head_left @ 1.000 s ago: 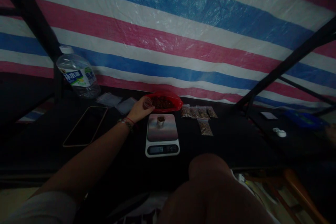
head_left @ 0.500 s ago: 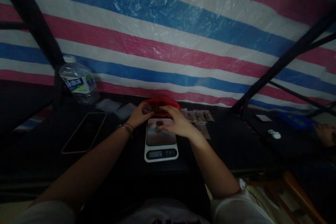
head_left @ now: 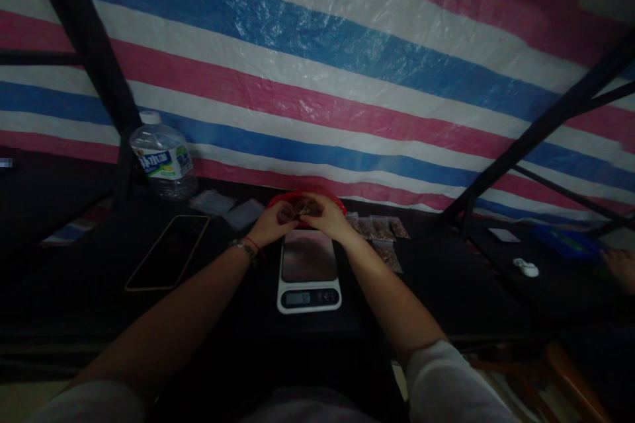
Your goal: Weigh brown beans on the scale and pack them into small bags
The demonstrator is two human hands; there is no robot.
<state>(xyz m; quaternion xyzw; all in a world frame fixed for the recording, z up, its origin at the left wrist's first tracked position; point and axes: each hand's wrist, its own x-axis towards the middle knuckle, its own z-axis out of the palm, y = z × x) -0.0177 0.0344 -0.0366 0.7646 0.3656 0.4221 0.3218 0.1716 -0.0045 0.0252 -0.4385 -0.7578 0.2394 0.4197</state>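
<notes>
The kitchen scale [head_left: 310, 258] lies in front of me, its plate bare and its display lit. Just beyond it is a red container [head_left: 337, 201] with dark brown bits inside, partly hidden by my hands. My left hand [head_left: 270, 223] is closed around a small see-through piece of plastic [head_left: 286, 213], which looks like a little bag. Close beside it, my right hand [head_left: 330, 217] grips a small cup [head_left: 303, 211] of brown dried bits, over the container's near edge. The cup is dim and partly covered by fingers.
Filled small bags [head_left: 381, 228] lie right of the container. On the left are empty clear bags [head_left: 243, 213], a phone [head_left: 169, 251] and a large plastic bottle [head_left: 163, 158]. White earphones [head_left: 526, 268] and another person's hand [head_left: 620, 268] are far right. Striped sheeting hangs behind.
My right hand has lifted the small cup off the scale plate and brought it up to the plastic in my left hand. The view has shifted slightly.
</notes>
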